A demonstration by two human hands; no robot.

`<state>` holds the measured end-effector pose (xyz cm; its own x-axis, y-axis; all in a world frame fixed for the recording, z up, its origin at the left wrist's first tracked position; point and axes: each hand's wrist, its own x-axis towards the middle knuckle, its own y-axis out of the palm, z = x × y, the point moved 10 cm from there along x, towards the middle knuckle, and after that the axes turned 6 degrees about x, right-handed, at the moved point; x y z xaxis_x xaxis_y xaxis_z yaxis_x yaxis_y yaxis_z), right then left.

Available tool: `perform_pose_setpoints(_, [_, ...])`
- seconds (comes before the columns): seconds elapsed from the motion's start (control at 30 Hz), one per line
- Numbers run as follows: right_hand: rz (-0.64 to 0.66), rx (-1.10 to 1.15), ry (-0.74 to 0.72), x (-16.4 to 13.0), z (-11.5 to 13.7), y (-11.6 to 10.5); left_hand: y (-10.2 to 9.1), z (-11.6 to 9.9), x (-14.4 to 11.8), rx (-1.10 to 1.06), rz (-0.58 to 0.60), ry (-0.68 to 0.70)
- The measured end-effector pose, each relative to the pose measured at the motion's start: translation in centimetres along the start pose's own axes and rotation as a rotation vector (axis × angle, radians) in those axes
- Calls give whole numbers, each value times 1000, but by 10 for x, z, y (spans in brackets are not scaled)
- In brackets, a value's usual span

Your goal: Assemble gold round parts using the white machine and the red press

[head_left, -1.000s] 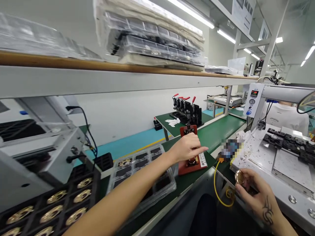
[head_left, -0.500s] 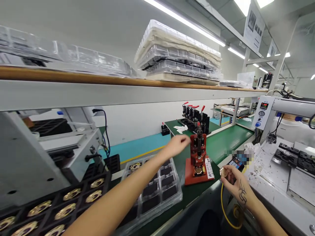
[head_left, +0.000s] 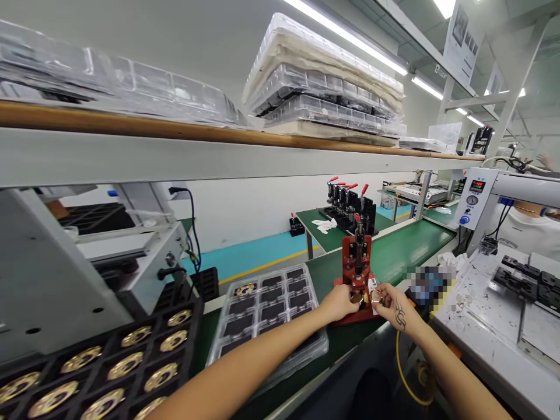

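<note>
A small red hand press (head_left: 350, 251) with a black toggle clamp stands on the green bench. My left hand (head_left: 340, 303) reaches in at its base, fingers closed around the edge of a round gold watch case (head_left: 357, 298) under the clamp. Whether that case is still seated in the fixture I cannot tell. Just to the right, my right hand (head_left: 394, 306) pinches a second round gold piece (head_left: 376, 296), which looks like a watch case, by its edge. It is held in front of the white label on the press.
A clear compartment tray (head_left: 269, 315) with dark pads and one gold part lies left of the press. Further left, a black foam tray (head_left: 192, 344) holds several gold watch parts. A shelf (head_left: 219, 154) crosses above. To the right stands a white machine (head_left: 475, 201).
My left hand has come down from beside the clamp lever to the watch case at the press base. My right hand has moved left with its gold piece, up to the press.
</note>
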<state>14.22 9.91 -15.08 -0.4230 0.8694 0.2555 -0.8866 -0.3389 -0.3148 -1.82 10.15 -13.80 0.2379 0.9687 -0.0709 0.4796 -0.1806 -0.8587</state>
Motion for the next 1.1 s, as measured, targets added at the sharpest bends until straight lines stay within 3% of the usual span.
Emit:
perform_pose_setpoints(0.17, [118, -46, -56, 33, -15, 28, -47, 8, -20, 72, -54, 0])
perform_pose_setpoints(0.23, [90, -45, -93, 37, -13, 34, -60, 5, -34, 128, -85, 4])
perform_pose_setpoints(0.3, [-20, -14, -82, 23, -12, 30, -57, -4, -55, 165, -103, 2])
perform_pose_setpoints(0.4, [-188, 86, 1, -33, -12, 12, -11, -37, -96, 239, 41, 37])
perform_pose_setpoints(0.53, [-291, 138, 91, -114, -3, -19, 82, -77, -141, 471, 455, 144])
perform_pose_setpoints(0.7, [-368, 67, 140, -178, 14, -56, 151, -95, -146, 476, 611, 226])
perform_pose_setpoints(0.87, [-334, -44, -5, -204, 59, -65, 187, -94, -135, 462, 636, 189])
perform_pose_setpoints(1.0, [-375, -58, -22, -218, 73, -80, 228, -66, -133, 451, 671, 56])
perform_pose_setpoints(1.1, [-398, -44, 14, -230, 68, -90, 269, -41, -148, 400, 729, -24])
